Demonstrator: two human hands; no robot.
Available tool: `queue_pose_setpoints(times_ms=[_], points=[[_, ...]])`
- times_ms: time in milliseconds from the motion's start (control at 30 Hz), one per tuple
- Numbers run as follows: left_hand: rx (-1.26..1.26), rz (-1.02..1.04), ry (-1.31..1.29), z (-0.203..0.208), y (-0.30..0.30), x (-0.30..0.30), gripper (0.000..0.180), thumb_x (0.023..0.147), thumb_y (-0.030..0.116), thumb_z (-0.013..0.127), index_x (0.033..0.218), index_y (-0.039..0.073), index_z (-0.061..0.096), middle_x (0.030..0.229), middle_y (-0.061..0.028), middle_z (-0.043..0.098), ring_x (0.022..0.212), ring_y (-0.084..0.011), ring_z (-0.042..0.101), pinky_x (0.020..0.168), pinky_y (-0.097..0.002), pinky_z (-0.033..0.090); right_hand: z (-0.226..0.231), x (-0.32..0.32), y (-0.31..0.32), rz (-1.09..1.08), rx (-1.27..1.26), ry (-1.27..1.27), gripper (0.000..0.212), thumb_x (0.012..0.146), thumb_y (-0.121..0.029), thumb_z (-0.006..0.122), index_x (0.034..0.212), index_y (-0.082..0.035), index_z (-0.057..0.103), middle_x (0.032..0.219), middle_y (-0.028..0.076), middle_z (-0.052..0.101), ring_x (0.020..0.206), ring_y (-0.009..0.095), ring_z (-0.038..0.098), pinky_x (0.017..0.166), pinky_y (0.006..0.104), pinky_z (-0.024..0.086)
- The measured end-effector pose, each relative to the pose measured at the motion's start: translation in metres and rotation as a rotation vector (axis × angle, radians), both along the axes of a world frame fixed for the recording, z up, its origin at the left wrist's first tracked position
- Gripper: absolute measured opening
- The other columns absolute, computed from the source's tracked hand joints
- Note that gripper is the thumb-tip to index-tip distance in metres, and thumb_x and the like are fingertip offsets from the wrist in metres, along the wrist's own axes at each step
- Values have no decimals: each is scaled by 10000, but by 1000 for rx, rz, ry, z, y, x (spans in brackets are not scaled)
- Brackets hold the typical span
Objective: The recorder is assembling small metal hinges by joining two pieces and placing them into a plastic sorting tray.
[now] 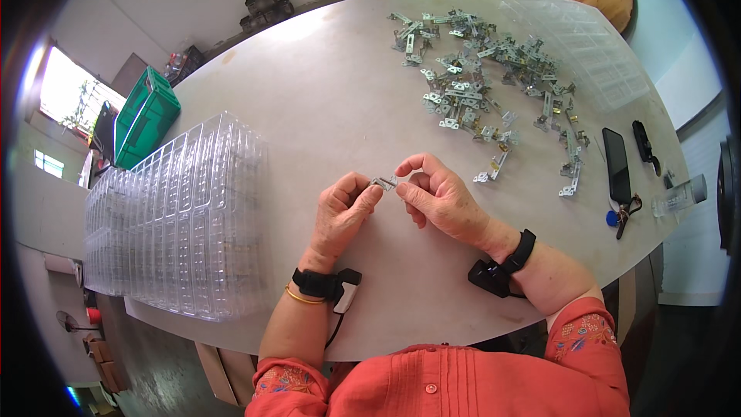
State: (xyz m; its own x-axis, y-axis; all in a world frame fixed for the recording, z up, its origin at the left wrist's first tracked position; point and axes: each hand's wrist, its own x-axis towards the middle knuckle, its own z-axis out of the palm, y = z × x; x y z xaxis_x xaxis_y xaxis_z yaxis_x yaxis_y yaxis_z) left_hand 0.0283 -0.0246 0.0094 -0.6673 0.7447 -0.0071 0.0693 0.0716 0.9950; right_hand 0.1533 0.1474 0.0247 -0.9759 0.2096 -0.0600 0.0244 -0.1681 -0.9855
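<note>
A small silvery metal bracket (384,184) is held over the middle of the table, in front of my body. My left hand (343,208) pinches its left end between thumb and forefinger. At the bracket's right end, the thumb and curled forefinger of my right hand (438,194) close on it; the other fingers bend underneath. Fine details of the bracket are too small to make out. Beyond my right hand lies a loose pile of similar metal brackets (463,96), some with brass-coloured parts.
Clear plastic compartment trays (197,216) are stacked at the left, with a green crate (150,120) behind. Another clear tray (594,54) lies far right. A phone (616,166), a black folded tool (644,143) and a clear cup (679,194) sit near the table's right edge.
</note>
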Motion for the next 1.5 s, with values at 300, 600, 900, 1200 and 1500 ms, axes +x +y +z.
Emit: queue_pose_setpoints(times_ms=[300, 600, 900, 1200, 1500], points=[[-21, -22, 82, -1, 1, 2, 183, 959, 182, 680, 869, 30, 628, 691, 66, 524, 644, -30, 435, 567, -207, 352, 1, 1, -1, 67, -70, -4, 170, 1014, -195, 574, 1134, -74, 563, 741, -14, 578, 653, 55, 552, 560, 219, 466], [-39, -67, 185, -1, 1, 3, 136, 955, 137, 682, 891, 28, 632, 705, 82, 507, 654, -20, 406, 569, -198, 331, -19, -4, -7, -207, 345, 240, 56, 948, -137, 685, 955, -86, 663, 851, -43, 556, 694, 37, 500, 619, 195, 432], [83, -72, -209, 4, -2, 0, 227, 995, 223, 609, 879, 29, 623, 666, 13, 548, 580, -69, 462, 540, -228, 370, -5, 0, -6, -238, 89, 156, 88, 992, -170, 635, 1014, -87, 620, 748, -45, 550, 639, 30, 486, 575, 190, 414], [243, -29, -398, 1, -1, -4, 244, 1019, 249, 563, 891, 44, 597, 631, -17, 547, 536, -91, 448, 526, -239, 373, -4, 0, -6, -108, 141, 44, 129, 999, -198, 632, 1033, -73, 631, 732, -42, 582, 656, 29, 520, 571, 198, 427], [215, -49, -333, -2, -2, -5, 230, 1015, 235, 582, 886, 46, 604, 652, -13, 556, 547, -85, 454, 530, -234, 373, -5, -1, -8, -115, 137, 19, 101, 1003, -147, 607, 1050, -63, 636, 744, -42, 578, 669, 33, 523, 589, 207, 437]])
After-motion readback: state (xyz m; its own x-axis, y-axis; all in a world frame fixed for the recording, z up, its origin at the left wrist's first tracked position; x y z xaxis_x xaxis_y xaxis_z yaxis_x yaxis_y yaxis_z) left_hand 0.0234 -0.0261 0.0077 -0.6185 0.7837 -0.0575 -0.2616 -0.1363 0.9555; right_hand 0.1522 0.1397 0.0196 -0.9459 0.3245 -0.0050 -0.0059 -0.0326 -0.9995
